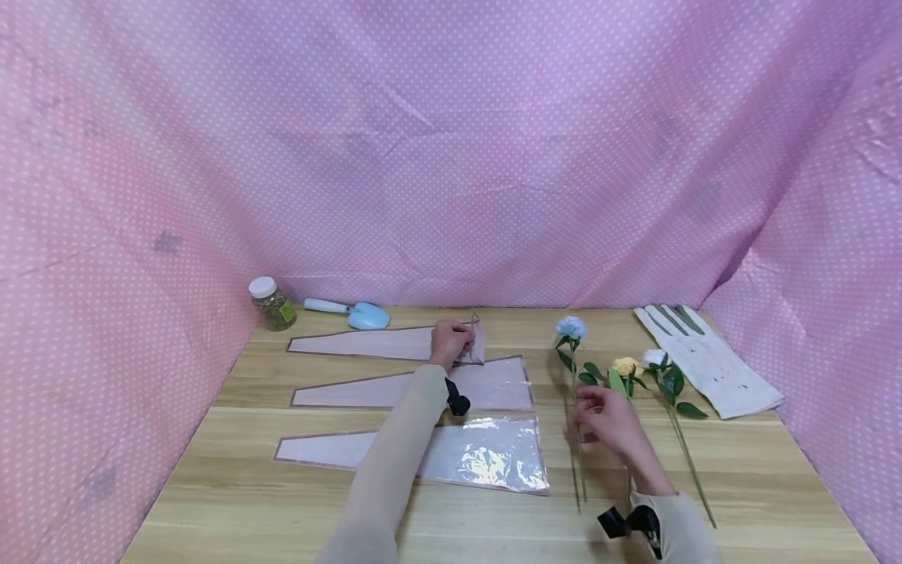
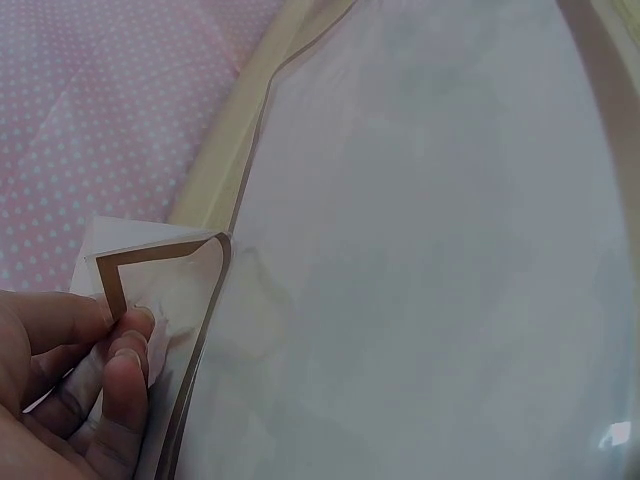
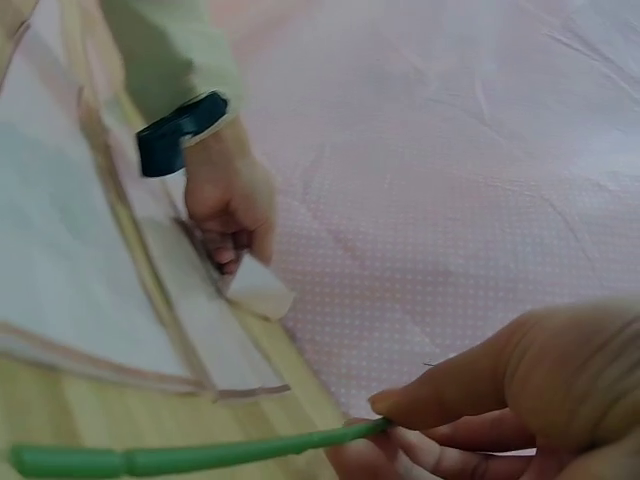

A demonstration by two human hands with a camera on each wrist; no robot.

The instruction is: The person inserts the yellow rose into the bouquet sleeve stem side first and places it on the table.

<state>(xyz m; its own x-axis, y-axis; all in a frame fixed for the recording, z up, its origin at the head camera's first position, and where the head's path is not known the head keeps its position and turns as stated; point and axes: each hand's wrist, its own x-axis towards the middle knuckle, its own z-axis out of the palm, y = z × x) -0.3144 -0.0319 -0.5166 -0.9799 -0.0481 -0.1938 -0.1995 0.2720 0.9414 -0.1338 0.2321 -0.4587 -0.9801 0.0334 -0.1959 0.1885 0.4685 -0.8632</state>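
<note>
Stem [image 3: 200, 456] pinched in the right hand [image 1: 611, 417] disappears behind it; the left hand [image 1: 449, 342] pinches the far wrapper [image 1: 373, 343], partly covering its wider end.

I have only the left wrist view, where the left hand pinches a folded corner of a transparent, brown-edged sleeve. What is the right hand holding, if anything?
Observer: In the right wrist view, the right hand pinches a thin green stem.
Operator: Thank you. And is some hand tool lying nearby?
Observer: Yes. In the head view, a light blue trowel lies at the far side of the pale wooden table, right of a transparent, white-lidded jar.
</note>
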